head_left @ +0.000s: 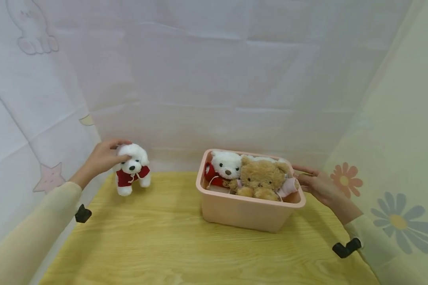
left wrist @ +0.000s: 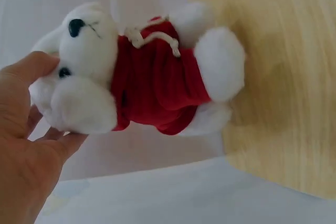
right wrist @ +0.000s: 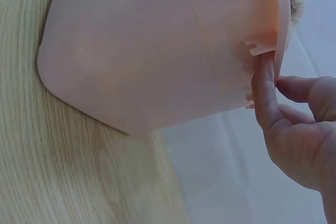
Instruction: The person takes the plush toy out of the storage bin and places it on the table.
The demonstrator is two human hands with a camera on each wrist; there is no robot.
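A wooden table [head_left: 164,237] carries a pink bin [head_left: 247,211] right of centre, with a white toy dog [head_left: 225,166] and a brown teddy bear [head_left: 262,178] inside. The right hand [head_left: 319,186] touches the bin's right rim, fingers mostly straight. Well to the left, at the table's back-left corner, a white plush dog [head_left: 132,168] in red stands upright, its head gripped by the left hand [head_left: 101,158].
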